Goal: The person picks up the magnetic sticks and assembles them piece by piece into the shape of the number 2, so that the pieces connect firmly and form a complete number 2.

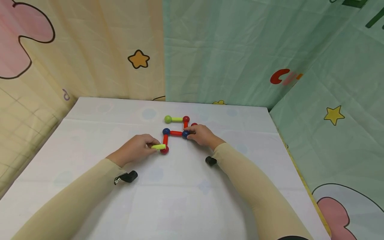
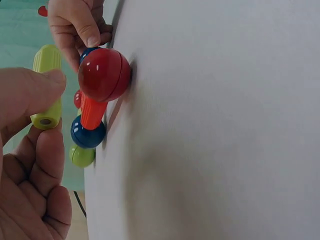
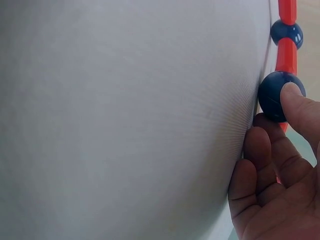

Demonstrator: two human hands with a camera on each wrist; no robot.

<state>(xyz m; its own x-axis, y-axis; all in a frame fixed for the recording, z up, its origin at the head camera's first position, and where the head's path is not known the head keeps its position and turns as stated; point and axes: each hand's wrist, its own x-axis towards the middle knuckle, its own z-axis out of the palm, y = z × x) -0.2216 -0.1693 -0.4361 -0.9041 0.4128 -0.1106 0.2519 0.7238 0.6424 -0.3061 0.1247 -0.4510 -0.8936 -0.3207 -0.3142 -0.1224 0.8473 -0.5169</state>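
My left hand (image 1: 136, 148) pinches a yellow-green rod (image 2: 47, 107) between thumb and fingers, close to the red ball (image 2: 104, 75) at the near end of a ball-and-rod figure. Thumb and fingers of my right hand (image 1: 204, 135) hold a blue ball (image 3: 277, 95) of that figure. A red rod (image 1: 176, 133) runs from it to another blue ball (image 1: 166, 131), and a further red rod (image 1: 165, 140) leads down to the near red ball. Whether the held rod touches that ball I cannot tell.
Behind, a red rod (image 1: 185, 125) rises to a red ball (image 1: 186, 119), joined by a yellow-green rod (image 1: 177, 119) to a green ball (image 1: 168, 119). Another red ball (image 1: 194, 124) is partly hidden behind my right hand. A white cloth covers the table (image 1: 168, 200); printed curtains (image 1: 210, 50) hang behind.
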